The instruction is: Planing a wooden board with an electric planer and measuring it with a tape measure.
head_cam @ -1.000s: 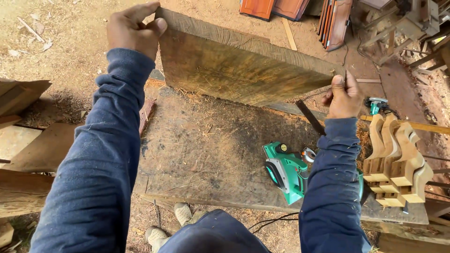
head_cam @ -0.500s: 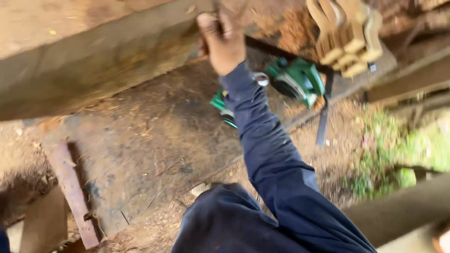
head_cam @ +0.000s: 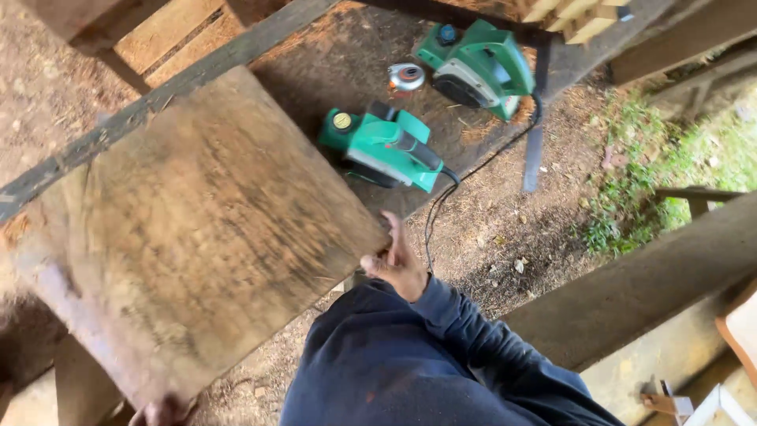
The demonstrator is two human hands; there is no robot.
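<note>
Across the left and middle of the view, a broad wooden slab (head_cam: 197, 237) is held up off the ground, its flat face turned toward the camera. That face is weathered brown, streaked with dark grain and black stains, and its upper edge is grey and rough. It is blurred by motion, so finer marks cannot be made out. Behind it lies a dusty workbench (head_cam: 347, 71) strewn with sawdust. On the bench rest two green electric planers, the nearer planer (head_cam: 382, 146) just past the slab's right corner and the farther planer (head_cam: 477, 67) beyond it, with a small round tape measure (head_cam: 406, 76) between them. A black cord (head_cam: 473, 170) trails from the bench down to the dirt. The right hand (head_cam: 397, 264), in a dark blue sleeve, is closed on the slab's right corner. The left hand (head_cam: 162, 412) shows only as fingertips at the slab's bottom edge, curled around it.
</note>
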